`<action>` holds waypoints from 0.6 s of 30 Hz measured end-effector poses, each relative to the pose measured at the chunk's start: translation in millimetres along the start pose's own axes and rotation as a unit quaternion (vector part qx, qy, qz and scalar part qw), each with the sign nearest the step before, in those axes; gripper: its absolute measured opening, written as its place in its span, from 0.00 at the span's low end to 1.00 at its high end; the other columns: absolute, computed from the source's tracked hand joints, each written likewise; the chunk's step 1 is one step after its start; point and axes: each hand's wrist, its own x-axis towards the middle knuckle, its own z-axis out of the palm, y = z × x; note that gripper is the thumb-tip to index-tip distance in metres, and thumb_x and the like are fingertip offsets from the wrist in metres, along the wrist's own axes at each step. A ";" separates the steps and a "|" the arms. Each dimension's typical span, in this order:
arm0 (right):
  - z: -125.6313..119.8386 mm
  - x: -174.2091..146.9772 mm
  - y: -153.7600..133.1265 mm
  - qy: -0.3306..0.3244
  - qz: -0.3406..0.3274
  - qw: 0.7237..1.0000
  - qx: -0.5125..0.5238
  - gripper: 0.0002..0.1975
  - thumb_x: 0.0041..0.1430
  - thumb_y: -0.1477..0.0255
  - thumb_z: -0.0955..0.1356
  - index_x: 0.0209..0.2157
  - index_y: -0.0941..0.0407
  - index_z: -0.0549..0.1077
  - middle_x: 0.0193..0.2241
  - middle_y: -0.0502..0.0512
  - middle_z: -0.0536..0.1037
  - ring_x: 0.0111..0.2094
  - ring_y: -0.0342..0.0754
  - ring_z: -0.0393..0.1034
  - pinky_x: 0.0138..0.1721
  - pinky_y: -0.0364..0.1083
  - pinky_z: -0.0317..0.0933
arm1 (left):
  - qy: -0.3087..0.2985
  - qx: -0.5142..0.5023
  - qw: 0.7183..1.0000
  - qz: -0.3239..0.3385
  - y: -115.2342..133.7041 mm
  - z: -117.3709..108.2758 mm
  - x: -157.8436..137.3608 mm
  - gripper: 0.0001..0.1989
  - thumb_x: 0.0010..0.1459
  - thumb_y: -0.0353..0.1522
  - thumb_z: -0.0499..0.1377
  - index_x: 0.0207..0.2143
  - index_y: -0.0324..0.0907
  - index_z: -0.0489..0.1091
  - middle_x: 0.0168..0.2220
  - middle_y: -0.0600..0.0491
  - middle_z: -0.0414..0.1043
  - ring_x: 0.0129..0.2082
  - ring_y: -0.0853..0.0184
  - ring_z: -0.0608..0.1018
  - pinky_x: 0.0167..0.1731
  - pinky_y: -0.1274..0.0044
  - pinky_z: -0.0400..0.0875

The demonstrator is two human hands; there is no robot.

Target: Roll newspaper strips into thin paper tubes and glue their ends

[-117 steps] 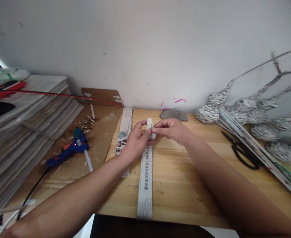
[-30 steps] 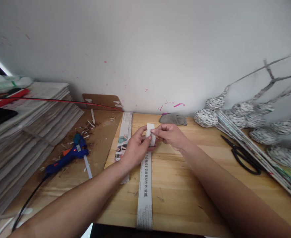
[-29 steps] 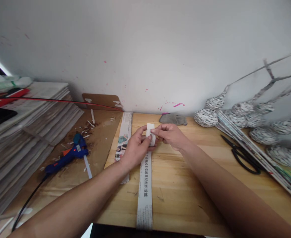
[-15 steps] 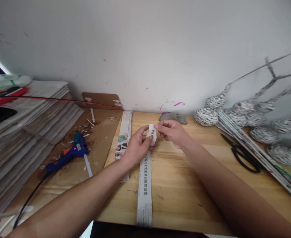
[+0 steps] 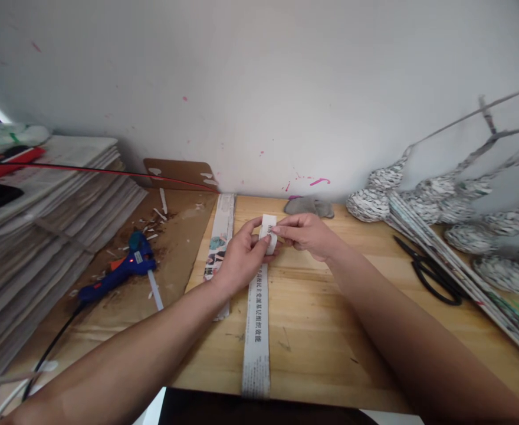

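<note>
Two bare hands work over a wooden bench (image 5: 321, 336) beneath a pink-flecked pale wall (image 5: 250, 77). The left hand (image 5: 242, 257) holds the far end of a printed newspaper strip (image 5: 257, 319) between thumb and fingers; the right hand (image 5: 310, 236) has thumb and forefinger pinched together at that end's right edge. The rest of the strip runs straight toward the viewer, reaching the bench's front edge. Just left of it, partly behind the left forearm, lies a stack of folded paper strips (image 5: 222, 227). Farther left, a blue glue gun (image 5: 118, 274), its red light lit, rests on brown cardboard (image 5: 173, 260) near a tall newspaper pile (image 5: 65, 242). On the right are black-handled scissors (image 5: 436, 277), long paper rods (image 5: 449, 257) and gourd-shaped woven paper pieces (image 5: 368, 205).
</note>
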 end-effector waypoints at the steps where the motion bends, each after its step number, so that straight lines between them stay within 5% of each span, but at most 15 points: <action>1: 0.4 0.5 0.8 0.005 0.000 1.000 -0.001 0.17 0.45 0.61 0.74 0.29 0.61 0.77 0.17 0.47 0.67 0.17 0.36 0.51 0.16 0.40 0.37 | -0.001 -0.001 1.000 -0.002 0.3 0.3 0.0 0.25 0.57 0.36 0.59 0.55 0.42 0.59 0.34 0.49 0.76 0.35 0.63 0.80 0.35 0.69 0.77; 18: 4.6 3.9 5.0 0.014 0.000 1.000 -0.009 0.16 0.48 0.60 0.72 0.27 0.60 0.75 0.16 0.47 0.68 0.17 0.36 0.55 0.17 0.39 0.44 | -0.022 -0.011 1.000 -0.013 0.0 0.8 0.4 0.22 0.58 0.31 0.56 0.55 0.43 0.59 0.35 0.48 0.76 0.31 0.65 0.80 0.32 0.72 0.77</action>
